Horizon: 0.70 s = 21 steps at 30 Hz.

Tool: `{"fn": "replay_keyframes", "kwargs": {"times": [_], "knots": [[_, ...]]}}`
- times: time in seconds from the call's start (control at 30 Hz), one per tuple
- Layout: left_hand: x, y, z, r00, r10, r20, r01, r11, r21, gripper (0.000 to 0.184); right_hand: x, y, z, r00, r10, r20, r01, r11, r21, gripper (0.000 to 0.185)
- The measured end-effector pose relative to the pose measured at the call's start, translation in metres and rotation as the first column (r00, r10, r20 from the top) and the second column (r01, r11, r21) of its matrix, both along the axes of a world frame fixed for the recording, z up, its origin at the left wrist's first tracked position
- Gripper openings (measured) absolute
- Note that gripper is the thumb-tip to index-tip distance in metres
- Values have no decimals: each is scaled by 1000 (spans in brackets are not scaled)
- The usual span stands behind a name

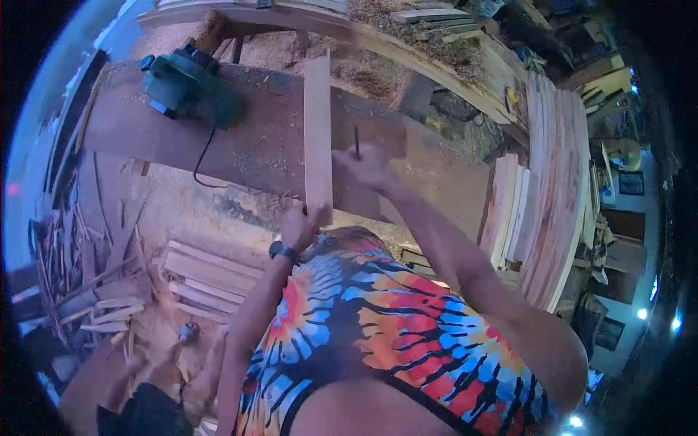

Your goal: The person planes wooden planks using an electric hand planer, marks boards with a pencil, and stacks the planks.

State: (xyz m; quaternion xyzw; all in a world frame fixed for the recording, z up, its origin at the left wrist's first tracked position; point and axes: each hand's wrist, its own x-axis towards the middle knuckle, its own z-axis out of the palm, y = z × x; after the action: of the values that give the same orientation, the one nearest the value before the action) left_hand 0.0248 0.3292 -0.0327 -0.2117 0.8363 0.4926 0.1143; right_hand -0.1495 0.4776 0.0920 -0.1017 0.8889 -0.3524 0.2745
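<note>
A pale, narrow wooden board (318, 123) lies across the brown workbench (254, 131), its near end close to my body. My left hand (299, 224), with a dark watch on its wrist, is closed on that near end. To the right of the board, my right hand (363, 168) is closed around a thin dark pencil (357, 139) that points away from me. The fingers of this hand are slightly blurred and come near the board's right edge; whether they touch it I cannot tell.
A green power planer (190, 86) with a black cord (207, 156) sits on the bench at left. Long planks (549, 182) are stacked at right. More strips (207, 276) lie on the floor beside a person's legs (156, 385). Wood shavings (269, 58) are heaped beyond the bench.
</note>
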Motion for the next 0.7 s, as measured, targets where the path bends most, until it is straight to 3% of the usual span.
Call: {"fn": "replay_keyframes", "kwargs": {"times": [0.07,0.17,0.2,0.27,0.33,0.4,0.47,0.53,0.63,0.7], "knots": [[-8,-2,24,994,-23,107,16,998,63,68,-7,4,-15,879,-201,-433,120,971,-206,37],[-9,-4,3,996,-47,70,45,999,23,70,-19,-1,9,975,-221,24,208,870,-448,45],[-10,-6,6,994,-64,94,56,995,86,70,-25,-3,12,961,-200,191,272,803,-530,47],[-14,-9,25,992,-106,72,99,990,98,70,-43,-7,-6,861,-47,506,444,553,-705,43],[-14,-7,17,992,-91,88,74,981,178,69,-27,-24,50,716,44,696,661,277,-697,38],[-15,-5,-8,992,-112,52,107,989,101,61,-30,-32,52,731,48,681,646,273,-713,36],[-15,-3,-23,995,-102,14,102,993,53,59,-64,-29,-19,889,-38,457,404,536,-742,41],[-13,0,-28,997,-72,-27,73,997,38,61,-93,-30,-58,940,-74,333,285,709,-645,40],[-17,-8,20,987,-145,74,144,989,11,63,-93,-46,-43,965,-150,215,246,795,-554,39],[-15,-7,13,986,-165,-7,163,981,-103,64,-91,-55,-33,974,-168,153,224,822,-523,38]]}}
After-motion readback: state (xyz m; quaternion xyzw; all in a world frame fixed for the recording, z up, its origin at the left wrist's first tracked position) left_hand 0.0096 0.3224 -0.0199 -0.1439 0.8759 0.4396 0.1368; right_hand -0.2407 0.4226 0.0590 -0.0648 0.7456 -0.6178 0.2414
